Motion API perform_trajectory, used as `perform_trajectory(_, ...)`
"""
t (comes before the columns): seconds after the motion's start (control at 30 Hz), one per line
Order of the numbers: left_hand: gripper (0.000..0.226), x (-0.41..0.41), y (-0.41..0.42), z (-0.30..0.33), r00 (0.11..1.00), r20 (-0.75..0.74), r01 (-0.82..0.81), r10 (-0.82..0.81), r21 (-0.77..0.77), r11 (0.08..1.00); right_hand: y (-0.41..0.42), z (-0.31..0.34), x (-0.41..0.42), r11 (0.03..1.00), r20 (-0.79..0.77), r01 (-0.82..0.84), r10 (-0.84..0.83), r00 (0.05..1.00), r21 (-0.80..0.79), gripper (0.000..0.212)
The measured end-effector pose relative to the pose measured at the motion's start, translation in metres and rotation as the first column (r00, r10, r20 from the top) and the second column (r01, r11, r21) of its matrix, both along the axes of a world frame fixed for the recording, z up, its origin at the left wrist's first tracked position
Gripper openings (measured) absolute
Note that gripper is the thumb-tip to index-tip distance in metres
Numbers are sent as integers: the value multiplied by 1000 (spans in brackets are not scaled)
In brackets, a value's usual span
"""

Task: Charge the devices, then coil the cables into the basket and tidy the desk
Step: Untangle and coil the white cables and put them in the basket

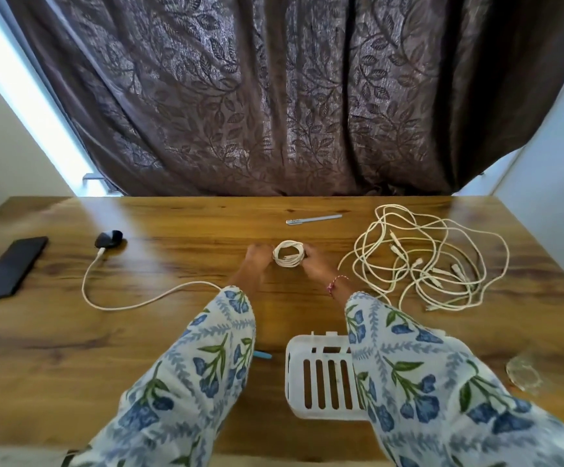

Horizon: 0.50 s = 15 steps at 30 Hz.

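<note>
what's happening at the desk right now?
A person holds a coiled white cable between both hands, left hand and right hand, above the middle of the wooden desk. A tangle of loose white cables lies to the right, not yet coiled. The white basket near the person looks empty where visible. On the left, a phone and a small black device each have a cable plugged in.

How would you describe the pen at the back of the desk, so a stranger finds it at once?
Start at the brown curtain behind the wooden desk. Just before it, near the far edge, lies a pale pen, alone on bare wood. Unlike the tangled white cables to its right, it is short and straight.
</note>
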<state>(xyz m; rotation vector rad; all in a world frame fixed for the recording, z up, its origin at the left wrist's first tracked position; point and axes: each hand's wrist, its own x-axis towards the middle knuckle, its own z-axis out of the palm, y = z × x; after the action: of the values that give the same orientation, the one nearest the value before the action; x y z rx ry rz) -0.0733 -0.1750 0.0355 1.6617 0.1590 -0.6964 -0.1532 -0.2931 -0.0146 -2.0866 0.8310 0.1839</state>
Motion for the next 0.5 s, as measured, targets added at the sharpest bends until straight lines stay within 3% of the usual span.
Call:
perform_trajectory(0.07, 20, 0, 2, -4, 998, -35, -44, 43, -38, 998, 11, 25, 5, 971, 191, 186, -214, 958, 152, 28)
perform_trajectory(0.13, 9, -4, 5, 1, 995, -47, -89, 84, -127, 988, 18, 42, 8, 886, 309, 357, -442, 842, 295, 23)
perform_trajectory(0.2, 11, -12, 9, 12, 994, -14, -112, 111, -180, 977, 22, 52, -3, 814, 335, 435, -563, 756, 386, 16)
perform_trajectory(0.33, 14, -35, 14, 38, 994, 89, -43, 56, -137, 990, 23, 63, -23, 788, 384, 440, -601, 701, 430, 19)
perform_trajectory(0.5, 16, -84, 46, 51, 974, 210, 105, -80, -108, 989, 40, 89, -84, 823, 404, 310, -518, 754, 476, 17)
